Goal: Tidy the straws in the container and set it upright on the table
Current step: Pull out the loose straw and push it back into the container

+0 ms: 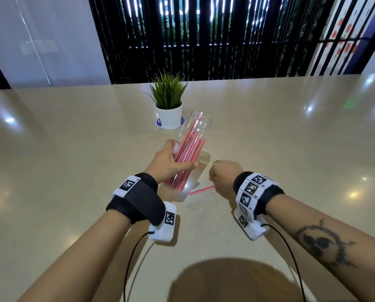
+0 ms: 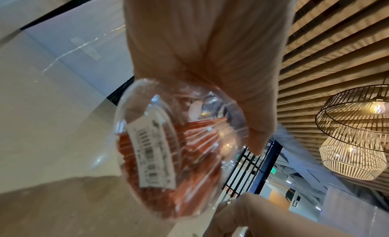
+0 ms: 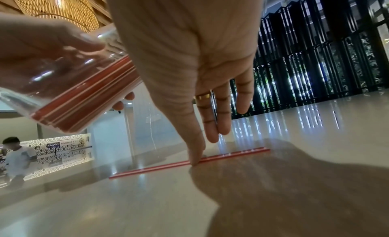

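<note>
My left hand (image 1: 168, 161) grips a clear plastic container (image 1: 204, 127), tilted with its open mouth pointing away from me and its base low near the table. Inside lies a bundle of red straws (image 1: 188, 149). The left wrist view shows the container's base (image 2: 168, 149) with a barcode sticker. One loose red straw (image 3: 151, 168) lies flat on the table. My right hand (image 3: 200, 147) reaches down to the loose straw (image 1: 200, 190): the thumb tip touches it and the straight fingers hang just behind it. From the right wrist the container (image 3: 69, 90) appears at the left.
A small potted plant (image 1: 168, 105) in a white pot stands on a blue coaster just beyond the container's mouth. The glossy beige table (image 1: 280, 138) stretches wide on both sides. Black slatted screens stand behind its far edge. A person (image 3: 16, 157) stands far off.
</note>
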A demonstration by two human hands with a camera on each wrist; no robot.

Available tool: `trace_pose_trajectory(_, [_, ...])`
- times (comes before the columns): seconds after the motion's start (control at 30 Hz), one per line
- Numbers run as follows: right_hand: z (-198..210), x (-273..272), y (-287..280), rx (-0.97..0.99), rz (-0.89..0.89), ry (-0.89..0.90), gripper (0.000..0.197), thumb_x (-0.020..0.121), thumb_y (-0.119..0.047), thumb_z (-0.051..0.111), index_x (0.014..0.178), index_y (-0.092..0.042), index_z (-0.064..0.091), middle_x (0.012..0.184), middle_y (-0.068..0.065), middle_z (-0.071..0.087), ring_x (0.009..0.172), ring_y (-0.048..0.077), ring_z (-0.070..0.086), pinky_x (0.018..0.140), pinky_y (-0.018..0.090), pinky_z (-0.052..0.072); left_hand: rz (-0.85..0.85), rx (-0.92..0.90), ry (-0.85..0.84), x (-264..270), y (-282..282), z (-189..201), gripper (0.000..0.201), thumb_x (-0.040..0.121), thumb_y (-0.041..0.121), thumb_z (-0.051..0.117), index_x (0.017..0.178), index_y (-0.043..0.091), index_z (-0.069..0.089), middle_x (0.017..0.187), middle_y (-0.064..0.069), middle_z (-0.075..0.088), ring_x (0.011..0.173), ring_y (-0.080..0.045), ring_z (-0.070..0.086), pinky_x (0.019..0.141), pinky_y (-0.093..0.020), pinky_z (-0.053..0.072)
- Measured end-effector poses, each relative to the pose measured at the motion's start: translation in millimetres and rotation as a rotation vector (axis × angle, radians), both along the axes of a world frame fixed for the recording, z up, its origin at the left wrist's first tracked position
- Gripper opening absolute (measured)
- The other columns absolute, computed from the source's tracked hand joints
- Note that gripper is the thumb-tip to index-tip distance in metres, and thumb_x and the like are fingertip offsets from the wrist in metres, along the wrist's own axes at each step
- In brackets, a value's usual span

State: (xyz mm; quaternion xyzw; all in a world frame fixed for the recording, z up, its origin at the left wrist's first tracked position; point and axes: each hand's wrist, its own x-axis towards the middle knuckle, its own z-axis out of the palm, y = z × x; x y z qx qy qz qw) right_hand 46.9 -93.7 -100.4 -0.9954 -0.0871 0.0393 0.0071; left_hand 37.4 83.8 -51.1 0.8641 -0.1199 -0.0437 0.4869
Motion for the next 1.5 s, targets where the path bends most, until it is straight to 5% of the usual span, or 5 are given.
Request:
trace_pose_trajectory(0.23, [7.2, 1.0, 6.3, -0.026, 0.006, 0.091, 0.021, 0.071, 0.000, 0.055, 0.064, -0.018, 0.063, 0.074, 0.002, 0.064, 0.066, 0.025, 0.057, 0.058, 0.026, 0.045, 0.027, 0.021, -0.016, -7.2, 5.4, -0.4, 0.069, 0.070, 0.033, 0.073, 0.124, 0.015, 0.035, 0.094, 0.005, 0.055, 0.079, -0.003, 0.054, 0.064, -0.017, 0.041])
trace_pose_trajectory(0.87, [16.1, 17.9, -3.1, 0.111, 0.020, 0.342, 0.012, 0.077, -0.003, 0.058, 0.086, -0.006, 0.064, 0.088, 0.009, 0.063, 0.086, 0.027, 0.060, 0.075, 0.035, 0.050, 0.121, -0.031, -0.080, -20.0, 7.3, -7.2, 0.071, 0.066, 0.030, 0.076, 0.122, 0.014, 0.035, 0.104, 0.001, 0.057, 0.093, -0.018, 0.059, 0.084, -0.029, 0.044])
trace_pose_trajectory(1.07, [82.7, 17.0, -32.7, 0.734, -0.095, -0.049, 0.022, 0.085, 0.003, 0.052, 0.103, -0.009, 0.053, 0.079, 0.007, 0.059, 0.068, 0.020, 0.057, 0.060, 0.029, 0.043, 0.129, -0.070, -0.109, -18.3, 3.7, -5.6, 0.063, 0.067, 0.029, 0.075, 0.116, 0.017, 0.037, 0.101, 0.002, 0.059, 0.090, -0.016, 0.060, 0.078, -0.026, 0.045])
trace_pose_trajectory(1.27, [151.5, 3.3, -25.3, 1.048, 0.007, -0.445, 0.019, 0.090, 0.001, 0.046, 0.080, -0.015, 0.051, 0.078, -0.001, 0.051, 0.065, 0.012, 0.063, 0.043, 0.015, 0.048, 0.085, -0.136, -0.138, -25.5, -4.5, -1.2, 0.061, 0.065, 0.034, 0.077, 0.109, 0.018, 0.038, 0.092, 0.013, 0.054, 0.084, -0.003, 0.056, 0.069, -0.015, 0.044])
trace_pose_trajectory(1.5, [165.1, -10.8, -20.0, 0.890, 0.101, -0.641, 0.030, 0.089, -0.017, 0.056, 0.117, -0.011, 0.064, 0.112, 0.003, 0.068, 0.098, 0.013, 0.061, 0.095, 0.033, 0.047, 0.081, -0.216, -0.162, -32.3, 2.0, 7.3, 0.070, 0.050, 0.047, 0.074, 0.104, 0.017, 0.040, 0.094, 0.009, 0.057, 0.085, -0.001, 0.057, 0.067, -0.014, 0.047])
